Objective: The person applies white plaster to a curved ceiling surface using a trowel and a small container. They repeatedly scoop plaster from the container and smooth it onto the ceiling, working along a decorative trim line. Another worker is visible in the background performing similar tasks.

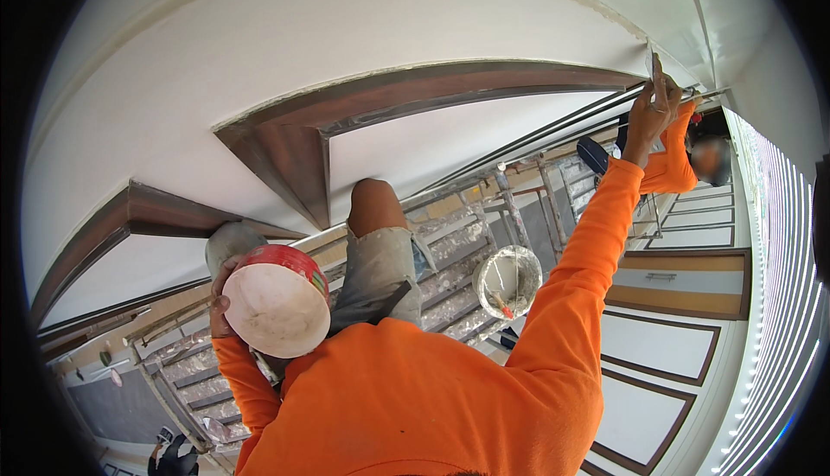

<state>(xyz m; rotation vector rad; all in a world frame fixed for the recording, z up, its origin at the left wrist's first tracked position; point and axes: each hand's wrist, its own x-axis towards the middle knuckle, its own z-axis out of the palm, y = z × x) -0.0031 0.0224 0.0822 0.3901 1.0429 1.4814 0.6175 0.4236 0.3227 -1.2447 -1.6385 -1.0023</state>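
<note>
White wall (519, 18) sweeps across the whole upper frame, bending with the lens, a rough cream band running along its top. Orange cloth comes next in size: the person's long-sleeved shirt (415, 398) spreads over the bottom centre, one sleeve reaching to the upper right. Behind and below, a paint-spattered metal scaffold (467, 255) crosses the middle diagonally. Dark brown wooden trim (285, 139) forms angular frames on the wall, from the left edge to the upper right. Bright slatted blinds (769, 303) curve down the right edge, beside white panels (657, 351) outlined in brown. Frayed grey shorts (376, 277) and a bare knee show at the centre, close to the wall. Another person (670, 165) in orange is at the upper right, just beyond the outstretched arm.

Left of centre is a red-sided tub (275, 310), tilted, its pale round face toward the camera; whether that is its mouth or its base, I cannot tell. A whitish bucket (525, 279) right of centre has something orange-red inside. The left hand (222, 303) has its fingers spread around the tub's left side, gripping it. At the upper right, the right hand (654, 111) is closed, pinching a thin flat tool (649, 63), the smallest thing here, by the wall at the trim's right end; whether its edge touches the wall is too small to tell.
</note>
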